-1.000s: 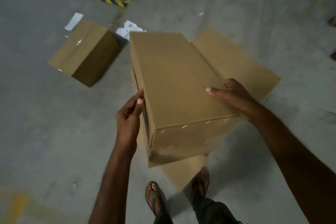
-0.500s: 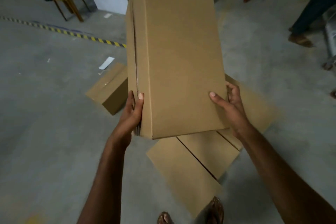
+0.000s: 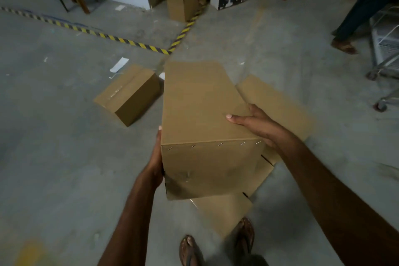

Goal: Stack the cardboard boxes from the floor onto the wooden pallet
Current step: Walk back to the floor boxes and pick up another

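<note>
we've got one cardboard box [image 3: 203,114] lifted at frame center, left hand [image 3: 156,157] pressed on its left side, right hand [image 3: 259,126] gripping the right edge. small box [image 3: 129,95] sits on the floor center-left, flat cardboard [image 3: 276,101] underneath. no pallet visible, so basically just starting.
</note>
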`<state>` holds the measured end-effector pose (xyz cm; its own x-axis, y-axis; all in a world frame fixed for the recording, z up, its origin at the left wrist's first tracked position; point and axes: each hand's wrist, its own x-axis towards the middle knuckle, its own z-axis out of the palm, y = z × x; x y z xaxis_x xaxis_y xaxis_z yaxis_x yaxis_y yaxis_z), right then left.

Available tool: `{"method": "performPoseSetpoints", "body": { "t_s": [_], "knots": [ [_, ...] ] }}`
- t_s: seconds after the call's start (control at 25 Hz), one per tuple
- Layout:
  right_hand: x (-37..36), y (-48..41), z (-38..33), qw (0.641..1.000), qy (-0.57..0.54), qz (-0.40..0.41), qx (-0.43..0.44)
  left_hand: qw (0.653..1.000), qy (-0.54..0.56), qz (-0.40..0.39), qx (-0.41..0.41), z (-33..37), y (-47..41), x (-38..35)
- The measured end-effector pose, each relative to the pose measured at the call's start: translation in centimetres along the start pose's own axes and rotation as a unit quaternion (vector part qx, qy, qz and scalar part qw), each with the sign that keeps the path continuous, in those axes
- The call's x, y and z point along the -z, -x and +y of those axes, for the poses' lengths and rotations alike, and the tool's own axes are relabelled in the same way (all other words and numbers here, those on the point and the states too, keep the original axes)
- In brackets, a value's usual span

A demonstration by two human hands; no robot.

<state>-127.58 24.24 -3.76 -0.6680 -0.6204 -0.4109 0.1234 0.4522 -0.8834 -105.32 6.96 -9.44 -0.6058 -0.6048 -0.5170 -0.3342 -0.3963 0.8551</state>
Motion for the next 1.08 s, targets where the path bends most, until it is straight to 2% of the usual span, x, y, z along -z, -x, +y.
{"method": "performPoseSetpoints", "body": {
  "t_s": [0.12,0.24,0.4,0.6,0.72,0.8,0.88,1.0,1.08],
  "knots": [
    [-0.8,-1.4,3.9,0.993,0.042,-0.045,-0.098,0.995,0.035,-0.006,0.092,-3.5,-0.5,0.5],
    [-2.0,-2.3,7.0,0.983,0.099,-0.062,-0.14,0.986,0.051,-0.034,0.156,-7.0,-1.4,1.2],
    [-3.6,-4.3,9.7,0.973,0.165,-0.095,-0.128,0.969,0.086,-0.021,0.232,-10.0,-2.8,1.5],
    [-4.8,-6.4,10.7,0.942,0.278,-0.148,-0.12,0.953,0.075,-0.001,0.293,-11.2,-4.9,1.4],
    [-5.6,-8.5,10.1,0.908,0.393,-0.104,-0.1,0.945,0.089,0.004,0.315,-11.0,-6.7,1.9],
    [-6.9,-9.8,9.5,0.878,0.475,-0.02,-0.051,0.951,0.094,0.011,0.294,-10.7,-8.1,2.5],
    [-8.6,-10.0,8.7,0.864,0.5,0.06,0.003,0.955,0.088,0.013,0.282,-9.7,-9.3,2.4],
    [-10.9,-9.7,8.8,0.834,0.544,0.069,0.053,0.952,0.059,0.009,0.3,-10.0,-10.6,2.4],
    [-11.1,-10.0,8.7,0.829,0.553,0.068,0.038,0.943,0.04,0.033,0.329,-11.8,-10.2,3.0]
  ]
}}
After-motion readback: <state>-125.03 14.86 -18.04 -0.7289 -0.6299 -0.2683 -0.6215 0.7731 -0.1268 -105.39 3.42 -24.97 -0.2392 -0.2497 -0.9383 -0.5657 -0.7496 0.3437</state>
